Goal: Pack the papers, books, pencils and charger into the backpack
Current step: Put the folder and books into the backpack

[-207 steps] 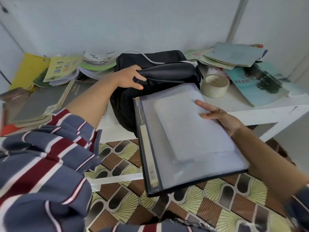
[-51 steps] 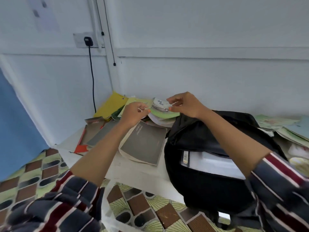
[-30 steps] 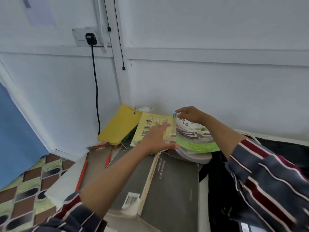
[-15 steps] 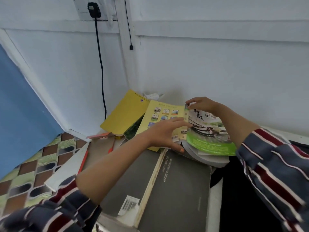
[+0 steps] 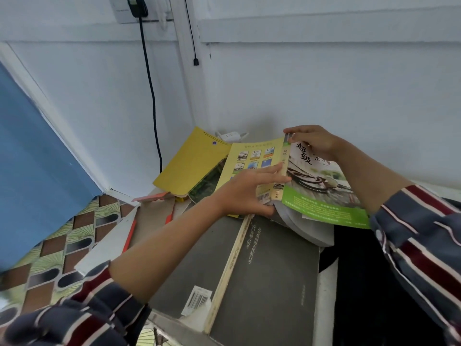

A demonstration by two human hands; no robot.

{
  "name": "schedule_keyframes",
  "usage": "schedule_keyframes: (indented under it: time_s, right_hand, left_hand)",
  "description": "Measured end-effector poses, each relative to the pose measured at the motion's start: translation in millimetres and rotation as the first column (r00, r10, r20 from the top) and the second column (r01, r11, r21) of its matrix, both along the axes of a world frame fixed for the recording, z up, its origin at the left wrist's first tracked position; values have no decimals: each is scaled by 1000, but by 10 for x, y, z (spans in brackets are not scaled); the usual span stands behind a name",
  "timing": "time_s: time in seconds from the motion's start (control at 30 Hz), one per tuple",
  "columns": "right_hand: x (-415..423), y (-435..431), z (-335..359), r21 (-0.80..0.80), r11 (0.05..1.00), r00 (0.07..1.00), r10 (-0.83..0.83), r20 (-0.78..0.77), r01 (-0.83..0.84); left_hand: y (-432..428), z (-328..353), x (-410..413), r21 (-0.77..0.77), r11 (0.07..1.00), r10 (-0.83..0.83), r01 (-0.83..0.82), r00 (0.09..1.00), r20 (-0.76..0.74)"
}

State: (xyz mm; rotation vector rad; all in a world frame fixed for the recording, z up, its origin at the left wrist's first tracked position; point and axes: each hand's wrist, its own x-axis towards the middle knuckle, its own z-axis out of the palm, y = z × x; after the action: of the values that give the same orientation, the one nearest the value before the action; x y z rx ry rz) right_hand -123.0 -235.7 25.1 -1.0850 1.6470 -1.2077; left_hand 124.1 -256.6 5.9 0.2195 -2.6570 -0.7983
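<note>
A green-and-yellow paperback (image 5: 321, 186) lies splayed cover-up on a large grey book (image 5: 262, 283), beside the black backpack (image 5: 366, 295).

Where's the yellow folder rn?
Head view, left of centre: the yellow folder sits tilted in the wall corner, just left of the open book, below the black cable.
</note>
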Motion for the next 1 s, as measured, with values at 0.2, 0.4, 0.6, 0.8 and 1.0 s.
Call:
schedule_keyframes:
  time_s: [0.2, 0.4, 0.6, 0.8, 1.0]
  right_hand:
    - [81, 134, 234, -90, 996, 996, 29, 83, -22]
    - [137, 264, 434, -172, 984, 988, 71, 135, -47]
    - [240, 403, 811, -301, 952, 990, 94, 105, -59]
    - [364, 597, 1201, -425, 905, 996, -61, -59, 30]
    - [579, 915, 1321, -502, 847, 982, -187, 33, 178]
  left_hand:
    - [85, 57, 62, -44, 998, -44, 39, 990, -134]
    - [210, 156, 103, -4, 999, -51, 52, 959, -278]
    - [301, 355, 189, 162, 985, 21, 60, 889, -457]
    - [412, 711, 311, 447, 876, 142, 183, 788, -600]
    - [354, 1043, 424, 652, 648, 227, 394, 717, -659]
